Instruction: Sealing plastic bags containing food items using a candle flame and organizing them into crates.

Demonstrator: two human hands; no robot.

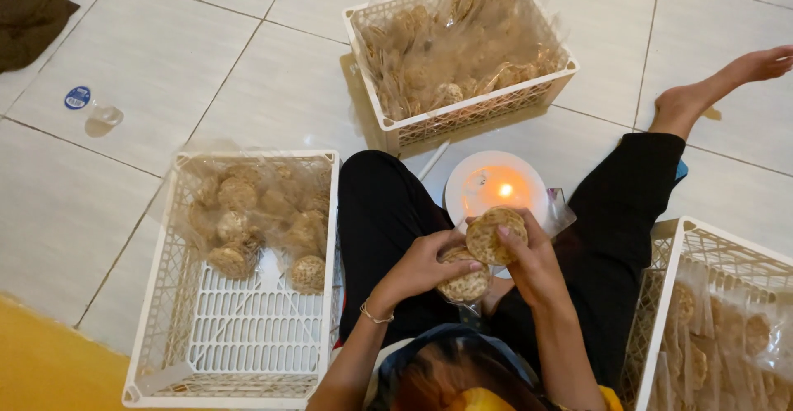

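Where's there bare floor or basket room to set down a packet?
Bare tiles lie between the cup and the far basket. The left basket has a bare near half. Crowded: between the knees, around the candle dish.

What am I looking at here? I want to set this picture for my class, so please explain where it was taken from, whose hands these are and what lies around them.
One camera, worn on a person's head, looks down at their own bare hands; the person sits on a tiled floor. The left hand holds a packet of round crackers, and the right hand holds a round cracker above it. Behind the hands, a small flame burns on a white dish. Three white plastic crates hold bagged crackers: the left crate, far crate and right crate.
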